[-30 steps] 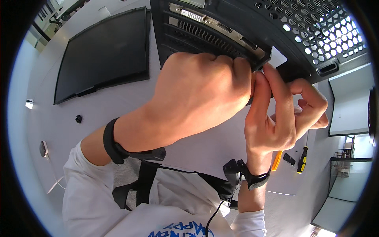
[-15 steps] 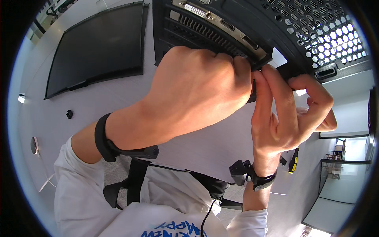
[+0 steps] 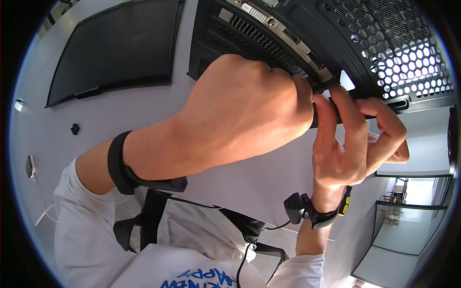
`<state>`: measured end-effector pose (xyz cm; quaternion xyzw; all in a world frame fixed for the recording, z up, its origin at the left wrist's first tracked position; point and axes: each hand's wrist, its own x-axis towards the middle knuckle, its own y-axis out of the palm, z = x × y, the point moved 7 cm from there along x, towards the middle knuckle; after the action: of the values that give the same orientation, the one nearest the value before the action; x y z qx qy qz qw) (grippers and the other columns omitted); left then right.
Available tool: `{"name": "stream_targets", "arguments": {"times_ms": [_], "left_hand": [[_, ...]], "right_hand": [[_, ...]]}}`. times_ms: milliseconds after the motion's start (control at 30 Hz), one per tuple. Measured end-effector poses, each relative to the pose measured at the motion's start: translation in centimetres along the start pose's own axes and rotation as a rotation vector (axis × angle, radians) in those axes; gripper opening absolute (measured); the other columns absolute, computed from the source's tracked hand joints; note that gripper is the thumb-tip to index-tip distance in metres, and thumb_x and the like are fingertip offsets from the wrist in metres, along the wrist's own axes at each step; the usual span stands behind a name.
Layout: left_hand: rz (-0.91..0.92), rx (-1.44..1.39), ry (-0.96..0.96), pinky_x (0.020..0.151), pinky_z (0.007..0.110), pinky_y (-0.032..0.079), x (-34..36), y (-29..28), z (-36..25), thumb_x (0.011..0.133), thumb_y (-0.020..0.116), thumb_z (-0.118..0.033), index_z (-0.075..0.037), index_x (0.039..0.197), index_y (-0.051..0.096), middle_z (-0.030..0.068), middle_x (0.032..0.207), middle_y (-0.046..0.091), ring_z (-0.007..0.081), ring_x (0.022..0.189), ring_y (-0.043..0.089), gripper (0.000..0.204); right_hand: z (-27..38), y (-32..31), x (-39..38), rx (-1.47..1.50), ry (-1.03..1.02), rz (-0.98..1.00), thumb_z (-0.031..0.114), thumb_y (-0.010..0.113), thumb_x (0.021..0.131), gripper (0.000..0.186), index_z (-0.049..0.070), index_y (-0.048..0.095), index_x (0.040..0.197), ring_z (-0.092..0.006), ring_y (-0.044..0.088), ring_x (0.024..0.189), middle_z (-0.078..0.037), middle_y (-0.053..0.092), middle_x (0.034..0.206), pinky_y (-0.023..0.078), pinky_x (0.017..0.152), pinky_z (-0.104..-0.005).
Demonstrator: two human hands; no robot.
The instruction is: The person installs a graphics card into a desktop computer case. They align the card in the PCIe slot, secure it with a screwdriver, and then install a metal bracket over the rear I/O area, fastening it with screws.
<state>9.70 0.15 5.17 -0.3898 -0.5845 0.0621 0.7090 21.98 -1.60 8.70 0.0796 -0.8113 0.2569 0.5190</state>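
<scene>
While your left hand (image 3: 240, 110) and right hand (image 3: 350, 144) close on the graphics card (image 3: 283, 38) inside the computer case (image 3: 384, 43), hold its stiff, fragile bracket edge.

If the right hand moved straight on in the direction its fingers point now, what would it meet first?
The right hand points its fingers up toward the black computer case. The fingertips already seem to touch its lower rear edge, beside the metal bracket of the graphics card, so it would probably meet that edge first. Depth is unclear.
</scene>
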Motion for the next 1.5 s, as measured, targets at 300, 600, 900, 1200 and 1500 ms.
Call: {"name": "stream_targets", "arguments": {"times_ms": [300,600,900,1200,1500], "left_hand": [[-0.015,-0.024,0.001,0.039,0.033,0.044,0.0,-0.03,-0.09,0.077,0.075,-0.022,-0.011,0.066,0.054,0.0012,0.052,0.052,0.0201,0.044,0.057,0.026],[-0.044,-0.038,0.004,0.039,0.033,0.044,-0.03,-0.14,-0.18,0.077,0.075,-0.019,-0.01,0.067,0.055,0.0011,0.052,0.052,0.0197,0.044,0.057,0.024],[-0.026,-0.053,0.008,0.04,0.033,0.044,-0.07,-0.03,-0.14,0.077,0.074,-0.02,-0.01,0.068,0.054,0.0013,0.051,0.052,0.0198,0.044,0.057,0.024],[-0.019,-0.039,0.004,0.039,0.033,0.043,0.01,-0.04,-0.16,0.078,0.074,-0.021,-0.011,0.066,0.053,0.0012,0.051,0.052,0.0199,0.044,0.057,0.026],[-0.036,-0.062,-0.004,0.039,0.034,0.043,-0.05,-0.2,-0.08,0.078,0.075,-0.023,-0.011,0.068,0.053,0.0013,0.052,0.051,0.0203,0.044,0.057,0.027]], "right_hand": [[-0.22,0.14,-0.25,0.097,-0.054,-0.026,0.019,0.092,0.067,0.024,0.021,0.081,0.088,-0.0129,0.041,0.089,0.008,0.058,0.095,0.028,0.073,-0.0266],[-0.33,0.24,-0.49,0.086,-0.044,-0.026,0.016,0.092,0.067,0.021,0.02,0.082,0.085,-0.0131,0.041,0.089,0.009,0.058,0.095,0.028,0.073,-0.0258],[-0.12,0.23,-0.38,0.07,-0.061,-0.032,0.018,0.09,0.07,0.018,0.019,0.082,0.085,-0.0132,0.041,0.09,0.009,0.059,0.095,0.028,0.076,-0.026],[0.25,0.38,-0.65,0.027,-0.057,-0.034,0.02,0.089,0.072,0.016,0.018,0.082,0.086,-0.0135,0.04,0.091,0.009,0.061,0.097,0.028,0.076,-0.0265],[-0.09,0.2,-0.55,0.067,-0.027,-0.039,0.019,0.092,0.069,0.02,0.018,0.081,0.086,-0.0136,0.04,0.091,0.005,0.057,0.097,0.029,0.075,-0.0267]]}}
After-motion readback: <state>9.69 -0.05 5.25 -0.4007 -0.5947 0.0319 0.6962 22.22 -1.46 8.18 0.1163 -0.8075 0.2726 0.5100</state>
